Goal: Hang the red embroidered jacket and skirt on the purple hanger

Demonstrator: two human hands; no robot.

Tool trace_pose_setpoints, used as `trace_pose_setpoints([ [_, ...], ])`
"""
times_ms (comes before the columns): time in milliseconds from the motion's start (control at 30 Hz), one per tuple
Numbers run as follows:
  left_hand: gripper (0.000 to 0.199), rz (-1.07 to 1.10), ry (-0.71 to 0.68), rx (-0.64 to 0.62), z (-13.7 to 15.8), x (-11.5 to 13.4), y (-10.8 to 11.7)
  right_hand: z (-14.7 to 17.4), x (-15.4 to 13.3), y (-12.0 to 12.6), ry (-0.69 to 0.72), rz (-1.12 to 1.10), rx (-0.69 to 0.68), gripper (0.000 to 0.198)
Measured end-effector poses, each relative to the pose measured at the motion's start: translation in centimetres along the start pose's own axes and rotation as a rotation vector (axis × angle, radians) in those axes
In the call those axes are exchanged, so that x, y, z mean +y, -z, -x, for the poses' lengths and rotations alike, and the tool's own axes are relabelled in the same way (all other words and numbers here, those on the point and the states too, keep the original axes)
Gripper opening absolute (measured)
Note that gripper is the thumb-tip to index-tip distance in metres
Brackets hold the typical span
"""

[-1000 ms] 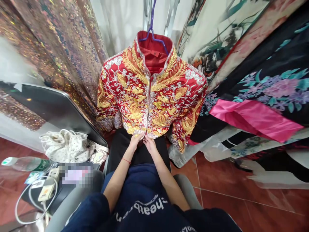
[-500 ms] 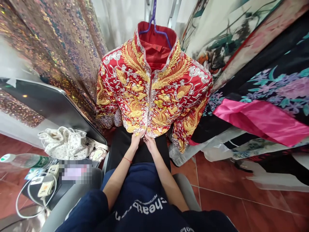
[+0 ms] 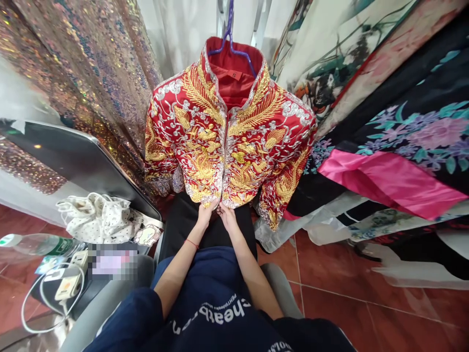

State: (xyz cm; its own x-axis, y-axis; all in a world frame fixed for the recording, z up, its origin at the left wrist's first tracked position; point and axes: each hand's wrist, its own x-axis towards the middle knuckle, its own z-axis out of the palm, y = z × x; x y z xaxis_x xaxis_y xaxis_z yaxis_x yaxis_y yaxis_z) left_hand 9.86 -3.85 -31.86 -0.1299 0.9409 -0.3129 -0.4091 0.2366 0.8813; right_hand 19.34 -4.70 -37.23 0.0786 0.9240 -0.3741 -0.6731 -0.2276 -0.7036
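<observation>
A red jacket (image 3: 240, 156) with gold and silver embroidery hangs in front of me on a purple hanger (image 3: 230, 35). Its front edges meet down the middle, and the collar stands up around a red lining with a small tag (image 3: 234, 75). My left hand (image 3: 205, 214) pinches the bottom hem just left of the front opening. Close beside it, my right hand (image 3: 227, 215) grips the hem on the other side. The fingertips of both hands are partly hidden at the cloth. Below them, black cloth (image 3: 198, 234) lies over my lap.
To the left hangs sequined fabric (image 3: 91, 58), with a dark glossy panel (image 3: 66, 151) before it. A dotted white cloth (image 3: 97, 217), a plastic bottle (image 3: 40, 244) and a power strip with a white cable (image 3: 69, 286) lie nearby. Floral garments and a pink sash (image 3: 388, 181) hang at right.
The jacket and hanger sit slightly further left and the collar a little lower in view, and the surroundings have shifted slightly left too. Both hands keep their hold on the hem.
</observation>
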Motion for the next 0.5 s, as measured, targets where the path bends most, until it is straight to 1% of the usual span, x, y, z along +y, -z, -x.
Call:
trace_pose_setpoints([
  [267, 0.044, 0.006, -0.005, 0.017, -0.32, 0.33, -0.2, 0.2, 0.32, 0.16, -0.029, 0.056, -0.026, 0.024],
  [400, 0.044, 0.001, -0.004, 0.009, -0.18, 0.28, -0.16, 0.46, 0.08, -0.14, 0.003, 0.043, -0.014, 0.021],
  [500, 0.047, -0.007, -0.006, -0.002, -0.13, 0.06, -0.03, 0.46, -0.18, -0.34, 0.027, 0.022, 0.008, 0.024],
])
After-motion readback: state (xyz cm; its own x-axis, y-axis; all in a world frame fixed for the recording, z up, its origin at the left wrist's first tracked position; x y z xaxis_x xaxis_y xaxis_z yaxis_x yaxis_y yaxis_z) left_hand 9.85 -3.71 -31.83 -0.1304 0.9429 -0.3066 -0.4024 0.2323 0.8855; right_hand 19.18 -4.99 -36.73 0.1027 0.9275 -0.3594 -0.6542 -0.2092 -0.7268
